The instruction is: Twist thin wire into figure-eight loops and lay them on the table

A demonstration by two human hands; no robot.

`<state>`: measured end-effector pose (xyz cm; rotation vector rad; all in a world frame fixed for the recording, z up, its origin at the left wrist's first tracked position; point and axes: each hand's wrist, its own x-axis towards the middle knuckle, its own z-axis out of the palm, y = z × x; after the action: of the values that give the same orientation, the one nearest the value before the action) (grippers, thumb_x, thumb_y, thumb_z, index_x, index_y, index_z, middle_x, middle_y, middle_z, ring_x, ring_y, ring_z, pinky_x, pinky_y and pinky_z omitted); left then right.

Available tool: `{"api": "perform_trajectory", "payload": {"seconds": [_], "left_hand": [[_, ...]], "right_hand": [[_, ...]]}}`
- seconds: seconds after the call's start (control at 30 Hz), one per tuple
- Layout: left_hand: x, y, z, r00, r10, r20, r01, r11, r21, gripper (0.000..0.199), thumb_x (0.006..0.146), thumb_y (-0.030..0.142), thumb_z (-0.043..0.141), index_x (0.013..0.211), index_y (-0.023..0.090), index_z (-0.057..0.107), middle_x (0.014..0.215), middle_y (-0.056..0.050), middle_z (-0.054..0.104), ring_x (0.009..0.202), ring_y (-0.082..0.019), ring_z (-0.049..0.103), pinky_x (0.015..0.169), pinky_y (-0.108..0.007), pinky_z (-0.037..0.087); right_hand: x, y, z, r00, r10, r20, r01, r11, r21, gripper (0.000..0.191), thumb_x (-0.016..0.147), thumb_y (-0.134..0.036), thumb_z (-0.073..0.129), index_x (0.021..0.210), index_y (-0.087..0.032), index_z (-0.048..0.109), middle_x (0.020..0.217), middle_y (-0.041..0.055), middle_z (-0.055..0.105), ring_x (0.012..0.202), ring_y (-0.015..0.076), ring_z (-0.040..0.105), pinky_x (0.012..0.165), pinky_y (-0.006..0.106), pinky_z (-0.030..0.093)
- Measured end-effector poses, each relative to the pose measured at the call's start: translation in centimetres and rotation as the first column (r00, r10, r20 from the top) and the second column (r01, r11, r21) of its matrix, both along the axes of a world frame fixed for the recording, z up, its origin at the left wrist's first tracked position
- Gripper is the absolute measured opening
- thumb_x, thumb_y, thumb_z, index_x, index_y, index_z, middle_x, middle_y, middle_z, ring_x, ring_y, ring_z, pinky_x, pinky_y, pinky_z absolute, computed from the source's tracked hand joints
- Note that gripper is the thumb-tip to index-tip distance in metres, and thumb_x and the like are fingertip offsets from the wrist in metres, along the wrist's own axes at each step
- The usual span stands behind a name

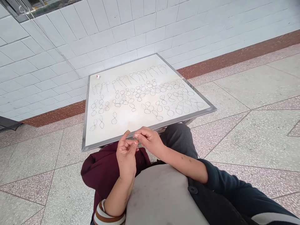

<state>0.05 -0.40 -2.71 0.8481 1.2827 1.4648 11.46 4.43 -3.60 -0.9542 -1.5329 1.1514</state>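
Just off the near edge of the table, my left hand (pixel 127 153) pinches with thumb and fingers; its index finger has a brownish covering at the tip. My right hand (pixel 148 139) is closed in a pinch right beside it, the fingertips of both nearly touching. Between them is what looks like a thin wire, mostly hidden by the fingers. Bent wire figure-eights (pixel 114 118) lie in uneven rows on the white tabletop (pixel 105 137). Farther back is a row of wire pieces with a loop and long legs (pixel 126 80).
A small red-and-white object (pixel 98 77) sits at the table's far left corner. Metal trim (pixel 150 127) borders the tabletop. Behind it stands a white tiled wall (pixel 131 34) with a cord (pixel 61 54) running down it. My knees are beneath the near edge.
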Motion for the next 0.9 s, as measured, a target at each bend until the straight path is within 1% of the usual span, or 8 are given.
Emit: {"api": "perform_trajectory", "payload": {"seconds": [0.1,0.17,0.27,0.47,0.53,0.63,0.73,0.9], "left_hand": [[0.0,0.0,0.0,0.996,0.071,0.047,-0.071,0.997,0.018,0.054,0.075,0.025,0.073,0.126,0.021,0.055,0.07,0.003,0.06,0.07,-0.011,0.057,0.069,-0.024,0.046],[0.0,0.0,0.0,0.991,0.118,0.063,-0.12,0.992,0.034,0.053,0.075,0.024,0.073,0.125,0.021,0.056,0.071,0.004,0.061,0.068,-0.01,0.057,0.074,-0.026,0.047],[0.0,0.1,0.2,0.985,0.159,0.067,-0.164,0.984,0.069,0.051,0.075,0.023,0.072,0.124,0.022,0.056,0.073,0.004,0.062,0.068,-0.01,0.058,0.077,-0.028,0.048],[-0.3,0.4,0.3,0.972,0.22,0.078,-0.23,0.962,0.149,0.047,0.072,0.019,0.074,0.118,0.02,0.059,0.071,0.004,0.06,0.068,-0.01,0.059,0.072,-0.025,0.048],[-0.6,0.6,0.4,0.967,0.246,0.064,-0.254,0.949,0.187,0.046,0.072,0.017,0.073,0.116,0.02,0.06,0.069,0.004,0.059,0.065,-0.009,0.057,0.071,-0.024,0.047],[-0.8,0.9,0.5,0.959,0.278,0.058,-0.284,0.931,0.231,0.045,0.072,0.016,0.073,0.115,0.021,0.061,0.067,0.005,0.058,0.062,-0.008,0.055,0.068,-0.023,0.047],[-0.9,0.9,0.5,0.953,0.294,0.074,-0.303,0.918,0.255,0.046,0.072,0.014,0.073,0.116,0.02,0.061,0.068,0.004,0.058,0.064,-0.009,0.054,0.065,-0.023,0.045],[-0.9,1.1,0.3,0.952,0.282,0.116,-0.303,0.92,0.25,0.047,0.071,0.013,0.073,0.116,0.02,0.062,0.068,0.004,0.057,0.063,-0.008,0.052,0.063,-0.021,0.043]], "right_hand": [[0.1,0.0,0.1,0.988,0.123,-0.098,-0.138,0.976,-0.168,0.029,0.092,-0.045,0.048,0.092,-0.02,0.061,0.083,0.0009,0.06,0.065,0.0109,0.054,0.059,0.024,0.047],[-0.1,-0.3,-0.2,0.976,0.183,-0.12,-0.204,0.958,-0.2,0.031,0.092,-0.048,0.046,0.095,-0.019,0.056,0.083,0.0008,0.059,0.069,0.0118,0.054,0.061,0.025,0.048],[-0.6,-1.1,-0.8,0.959,0.236,-0.154,-0.263,0.948,-0.182,0.027,0.091,-0.047,0.049,0.092,-0.02,0.05,0.076,-0.0011,0.056,0.07,0.0127,0.054,0.06,0.024,0.047],[-1.5,-2.0,-1.4,0.974,0.21,-0.09,-0.22,0.966,-0.134,0.017,0.091,-0.036,0.05,0.085,-0.021,0.049,0.07,-0.0039,0.053,0.062,0.0106,0.048,0.059,0.024,0.041],[-1.5,-2.3,-1.6,0.979,0.206,-0.003,-0.205,0.976,-0.077,0.016,0.093,-0.032,0.047,0.081,-0.021,0.05,0.07,-0.0035,0.052,0.063,0.0109,0.047,0.061,0.024,0.04],[-1.4,-2.9,-2.0,0.98,0.119,0.158,-0.139,0.983,0.119,0.016,0.094,-0.025,0.045,0.079,-0.02,0.052,0.075,-0.0012,0.055,0.07,0.0129,0.049,0.066,0.025,0.04],[-1.2,-3.3,-2.2,0.947,0.016,0.32,-0.116,0.948,0.296,0.015,0.095,-0.022,0.044,0.085,-0.02,0.055,0.083,0.0025,0.059,0.079,0.0159,0.051,0.071,0.027,0.041],[-0.9,-3.7,-1.9,0.846,-0.124,0.518,-0.143,0.885,0.444,0.019,0.096,-0.018,0.04,0.086,-0.019,0.057,0.081,0.0047,0.062,0.078,0.0185,0.05,0.068,0.03,0.042]]}}
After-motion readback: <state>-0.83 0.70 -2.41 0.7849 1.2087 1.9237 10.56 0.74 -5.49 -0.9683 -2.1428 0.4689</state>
